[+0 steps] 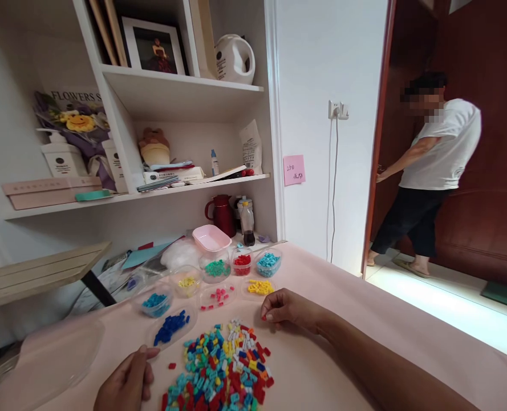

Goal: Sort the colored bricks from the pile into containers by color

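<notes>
A mixed heap of small toy bricks [225,365] in many colours lies on the pink tabletop. Above its right edge, my right hand [285,311] pinches a small red brick [264,317] between thumb and fingertips. My left hand [129,379] rests left of the heap, fingers curled together; what is in them, if anything, is hidden. A lone red brick [172,366] lies between that hand and the heap. Just beyond my left fingertips is a clear shallow tray with dark blue bricks [171,327]. Yellow bricks [259,286] sit in another clear tray beyond my right hand.
Clear tubs behind hold red bricks [242,262], green bricks [216,268] and light blue bricks [267,261]. A pink basin [211,238], red jug [222,216] and bottle [247,225] stand at the back. A person [437,148] bends by the doorway at right.
</notes>
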Demonstrator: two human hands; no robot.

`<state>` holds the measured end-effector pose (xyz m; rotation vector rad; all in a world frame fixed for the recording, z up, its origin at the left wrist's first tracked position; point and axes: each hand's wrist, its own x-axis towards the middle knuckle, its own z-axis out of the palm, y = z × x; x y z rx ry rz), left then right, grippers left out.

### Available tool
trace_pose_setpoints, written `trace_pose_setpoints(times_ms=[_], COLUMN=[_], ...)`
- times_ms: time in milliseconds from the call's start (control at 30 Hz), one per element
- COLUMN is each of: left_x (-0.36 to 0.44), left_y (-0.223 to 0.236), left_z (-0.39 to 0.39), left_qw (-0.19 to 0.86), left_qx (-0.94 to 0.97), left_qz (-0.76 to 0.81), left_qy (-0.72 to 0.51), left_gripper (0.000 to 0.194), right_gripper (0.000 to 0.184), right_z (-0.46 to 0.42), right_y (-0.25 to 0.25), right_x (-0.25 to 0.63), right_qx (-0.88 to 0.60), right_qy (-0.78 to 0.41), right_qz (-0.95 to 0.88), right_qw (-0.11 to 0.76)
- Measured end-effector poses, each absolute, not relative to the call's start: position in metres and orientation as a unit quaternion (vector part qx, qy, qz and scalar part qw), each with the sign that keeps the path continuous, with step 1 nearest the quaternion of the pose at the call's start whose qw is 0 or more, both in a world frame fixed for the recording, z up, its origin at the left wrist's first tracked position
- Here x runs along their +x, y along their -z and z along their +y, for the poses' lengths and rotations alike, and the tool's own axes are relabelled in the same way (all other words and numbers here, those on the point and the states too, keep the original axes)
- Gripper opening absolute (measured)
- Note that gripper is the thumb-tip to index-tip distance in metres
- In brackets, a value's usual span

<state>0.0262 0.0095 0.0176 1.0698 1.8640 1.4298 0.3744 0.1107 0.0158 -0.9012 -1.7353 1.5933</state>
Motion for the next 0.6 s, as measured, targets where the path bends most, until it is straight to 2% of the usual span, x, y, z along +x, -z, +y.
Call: trace_pose_setpoints(times_ms=[233,467,600], left_x=[0.0327,0.0315,0.03], left_y=[-0.0189,-0.0157,-0.0105], left_z=[0.0056,0.0061,0.0068], left_qw=[0.267,0.274,0.279], left_qx=[0.411,0.414,0.414], left_qz=[0.669,0.657,0.649], left_qy=[-0.56,-0.567,-0.574], left_gripper=[0.059,0.054,0.049], right_gripper=[0.024,0.026,0.024], right_z=[0.1052,0.1026,0.1126], right_y=[-0.0171,-0.0146,-0.0216], right_x=[0.3692,0.3686,0.3679], right_qx=[-0.342,-0.354,-0.375], right_qy=[-0.559,-0.567,-0.54], right_qz=[-0.709,-0.695,-0.717], right_qw=[0.26,0.266,0.23])
